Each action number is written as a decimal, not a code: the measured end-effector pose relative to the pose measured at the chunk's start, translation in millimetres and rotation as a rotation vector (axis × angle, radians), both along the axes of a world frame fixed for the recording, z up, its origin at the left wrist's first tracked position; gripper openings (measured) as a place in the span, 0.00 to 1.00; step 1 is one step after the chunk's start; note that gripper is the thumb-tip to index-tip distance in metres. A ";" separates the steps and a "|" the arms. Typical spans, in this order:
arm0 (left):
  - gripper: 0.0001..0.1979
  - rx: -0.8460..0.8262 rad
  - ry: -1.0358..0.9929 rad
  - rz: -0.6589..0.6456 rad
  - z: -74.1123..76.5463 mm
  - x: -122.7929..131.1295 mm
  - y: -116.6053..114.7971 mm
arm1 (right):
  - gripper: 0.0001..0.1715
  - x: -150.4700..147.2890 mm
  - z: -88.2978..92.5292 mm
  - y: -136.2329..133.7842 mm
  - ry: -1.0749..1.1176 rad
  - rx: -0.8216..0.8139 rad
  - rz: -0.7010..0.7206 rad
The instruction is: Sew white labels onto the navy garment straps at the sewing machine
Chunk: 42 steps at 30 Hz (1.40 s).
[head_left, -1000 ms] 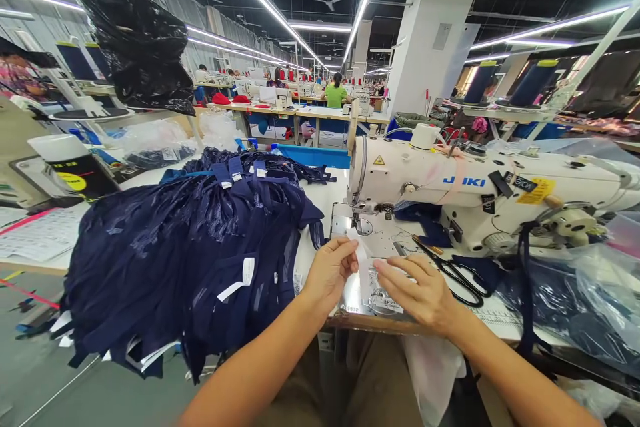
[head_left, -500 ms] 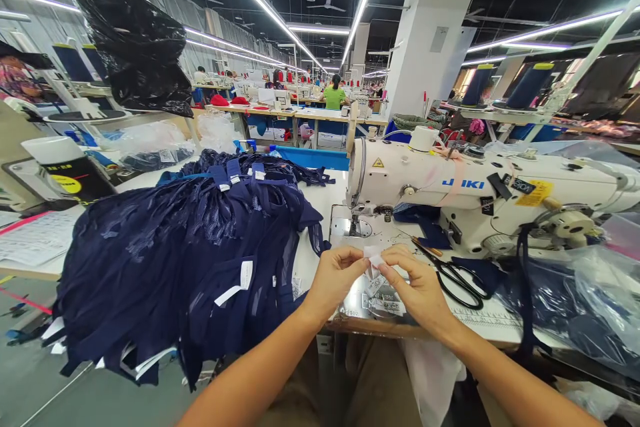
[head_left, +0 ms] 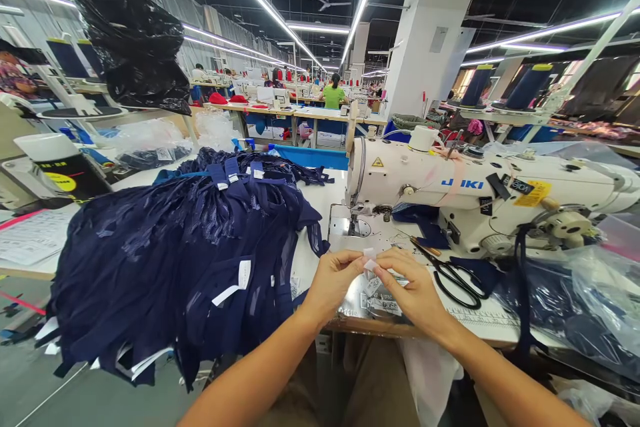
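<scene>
My left hand and my right hand meet over the front of the sewing table, both pinching a small white label between thumb and fingers. Under them lie more printed labels on the metal plate. The white sewing machine stands just behind, its needle a little beyond my fingers. Black scissors lie right of my right hand.
A big heap of navy garments with white tags covers the table's left half and hangs over its edge. Clear plastic bags with dark cloth lie at right. A black bag hangs upper left. Other workers sit at distant tables.
Both hands have lifted off the plate and closed together on the small label, the right hand changing from flat and spread to a pinch.
</scene>
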<state>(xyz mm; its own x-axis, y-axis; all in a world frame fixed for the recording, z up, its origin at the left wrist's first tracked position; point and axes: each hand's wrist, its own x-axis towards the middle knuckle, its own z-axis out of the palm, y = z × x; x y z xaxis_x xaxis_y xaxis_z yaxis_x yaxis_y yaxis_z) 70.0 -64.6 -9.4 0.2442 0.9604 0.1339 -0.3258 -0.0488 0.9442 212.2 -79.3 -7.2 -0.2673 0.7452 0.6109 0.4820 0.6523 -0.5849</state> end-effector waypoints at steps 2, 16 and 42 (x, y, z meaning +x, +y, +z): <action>0.07 -0.009 -0.001 0.005 -1.1 -0.1 0.7 | 0.09 0.3 -0.1 -1.2 -0.081 0.081 -0.003; 0.07 -0.074 -0.001 0.162 -8.4 4.4 1.2 | 0.10 -1.5 -7.0 10.1 0.659 -0.560 -0.026; 0.06 0.007 -0.055 0.246 -6.6 11.5 0.1 | 0.07 -15.6 4.1 -3.5 0.022 0.161 -0.344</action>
<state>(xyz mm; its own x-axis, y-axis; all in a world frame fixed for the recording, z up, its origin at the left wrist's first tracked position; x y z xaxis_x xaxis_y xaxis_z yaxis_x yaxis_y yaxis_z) 81.5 -64.5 -16.1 -0.0050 0.9891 0.1469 -0.3541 -0.1391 0.9248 196.6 -82.8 -3.1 -0.0034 0.6832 0.7302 0.6771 0.5389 -0.5011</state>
